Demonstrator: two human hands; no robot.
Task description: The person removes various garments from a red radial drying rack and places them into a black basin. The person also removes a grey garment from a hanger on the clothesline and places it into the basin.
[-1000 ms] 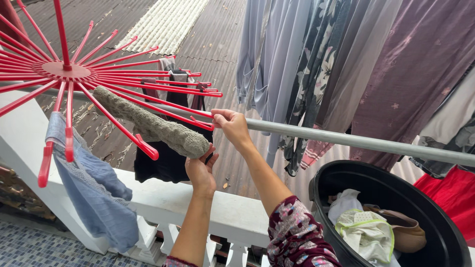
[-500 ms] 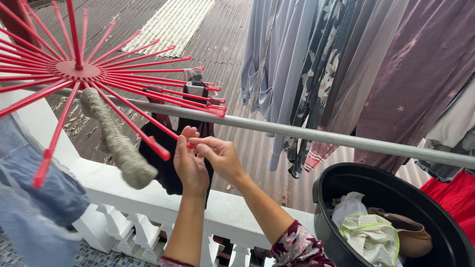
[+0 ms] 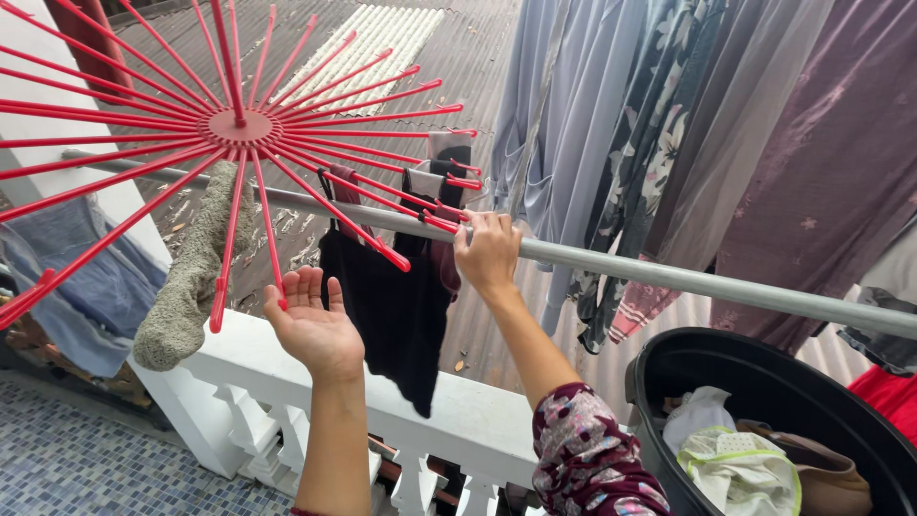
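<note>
Lighting: soft, even daylight, overcast in character; no hard shadows, no glare. Brightest area: pale corrugated roof panel at top. Dimmest: interior of black tub. Sharpness: good at centre; slight softening on red spokes at left edge. Distortion: mild wide-angle stretch toward corners

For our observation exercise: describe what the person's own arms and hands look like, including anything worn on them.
Both forearms are bare, and neither the left hand nor the right hand shows a glove, ring or watch. A dark maroon sleeve with a pale floral print covers the right upper arm.
</note>
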